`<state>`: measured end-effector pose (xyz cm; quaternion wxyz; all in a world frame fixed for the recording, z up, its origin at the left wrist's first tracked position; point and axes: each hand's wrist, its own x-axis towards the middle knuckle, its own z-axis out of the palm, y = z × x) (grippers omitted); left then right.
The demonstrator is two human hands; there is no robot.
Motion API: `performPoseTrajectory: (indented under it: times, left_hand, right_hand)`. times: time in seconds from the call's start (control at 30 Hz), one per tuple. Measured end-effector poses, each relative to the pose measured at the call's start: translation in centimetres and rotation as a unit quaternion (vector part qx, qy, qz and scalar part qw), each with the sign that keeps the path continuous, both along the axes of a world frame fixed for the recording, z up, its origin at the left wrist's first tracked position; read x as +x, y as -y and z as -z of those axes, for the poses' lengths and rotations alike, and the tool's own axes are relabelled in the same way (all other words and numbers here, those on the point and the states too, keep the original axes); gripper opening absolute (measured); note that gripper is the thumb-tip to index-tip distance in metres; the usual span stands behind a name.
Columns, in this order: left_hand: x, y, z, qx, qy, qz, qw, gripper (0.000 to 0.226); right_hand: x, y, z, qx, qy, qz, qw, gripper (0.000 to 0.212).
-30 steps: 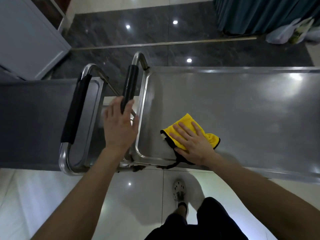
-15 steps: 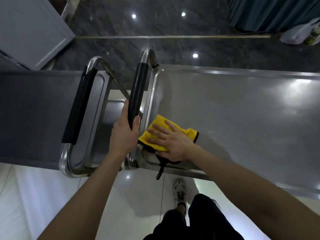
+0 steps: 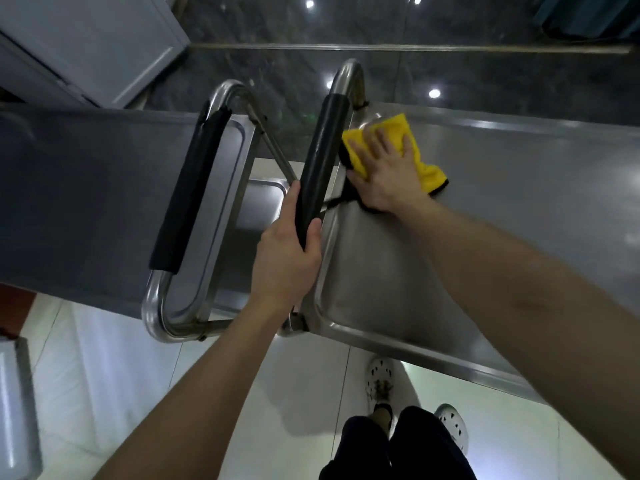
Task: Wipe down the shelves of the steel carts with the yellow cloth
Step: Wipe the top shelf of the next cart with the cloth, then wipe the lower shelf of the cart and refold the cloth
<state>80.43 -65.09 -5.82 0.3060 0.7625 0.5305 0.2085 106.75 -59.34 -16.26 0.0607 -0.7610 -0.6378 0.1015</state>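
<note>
Two steel carts stand end to end below me. The right cart's top shelf (image 3: pixel 502 209) fills the right half of the view. My right hand (image 3: pixel 384 171) lies flat on the yellow cloth (image 3: pixel 398 133), pressing it onto that shelf at its far left corner. The cloth has a black edge and a loose black strap trailing toward me. My left hand (image 3: pixel 287 261) is wrapped around the near end of the right cart's black padded handle (image 3: pixel 323 161). The left cart's shelf (image 3: pixel 79 202) and its own black handle (image 3: pixel 190 192) sit to the left, untouched.
A lower steel shelf (image 3: pixel 258 209) shows in the gap between the two handles. A grey cabinet (image 3: pixel 86 43) stands at the far left on the dark polished floor. My feet in white shoes (image 3: pixel 379 379) stand on light tiles close to the right cart's near rim.
My right hand slid the yellow cloth away from me along the shelf's left edge, from the near corner to the far corner. My left hand closed on the right cart's handle and stays there.
</note>
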Motion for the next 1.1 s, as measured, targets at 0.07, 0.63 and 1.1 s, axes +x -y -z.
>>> performPoseTrajectory:
  times: [0.07,0.63,1.1]
  left_hand:
    - [0.2,0.0,-0.3,0.001,-0.002,-0.002,1.0,0.065]
    - [0.2,2.4,0.4,0.355,-0.087,0.073,0.928,0.027]
    - [0.0,8.8,-0.7,-0.122,-0.139,0.198,0.963,0.041]
  right_hand:
    - [-3.0,4.3,-0.3,0.011,0.002,-0.035,0.999,0.07]
    - [-6.0,17.1,-4.2,-0.066,-0.141,0.197,0.968,0.043]
    - [-7.3,31.4,-14.5,0.09,-0.289,0.088,0.949,0.016]
